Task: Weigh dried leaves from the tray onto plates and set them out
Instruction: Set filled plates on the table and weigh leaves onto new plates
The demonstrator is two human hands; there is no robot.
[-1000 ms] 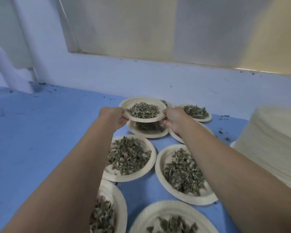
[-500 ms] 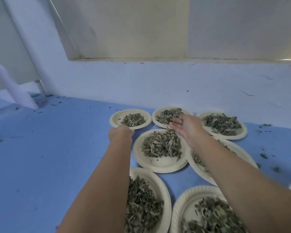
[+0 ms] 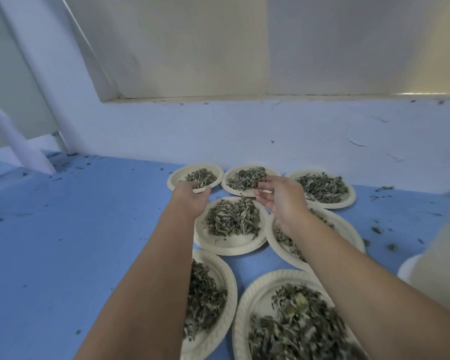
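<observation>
Several paper plates of dried leaves lie in rows on the blue surface (image 3: 75, 242). The far-left plate (image 3: 178, 179) carries a small heap of leaves. My left hand (image 3: 190, 200) is at its near rim with the fingers curled round the edge. My right hand (image 3: 282, 201) hovers with loosely spread fingers and holds nothing. It is above the gap between the far middle plate (image 3: 229, 187) and the middle-row plate (image 3: 231, 246). My right forearm hides part of the right middle-row plate (image 3: 348, 229). No tray or scale is in view.
A far-right plate (image 3: 348, 201) and two near plates (image 3: 229, 287) (image 3: 255, 289) also hold leaves. A blurred pale stack of plates (image 3: 447, 268) stands at the right edge. A blue wall (image 3: 244, 136) bounds the back. Leaf crumbs are scattered about, and bare blue surface stretches left.
Both hands carried a plate of leaves to the far-left spot and set it down. My right hand has since let go and lifted away, while the left stays at the rim.
</observation>
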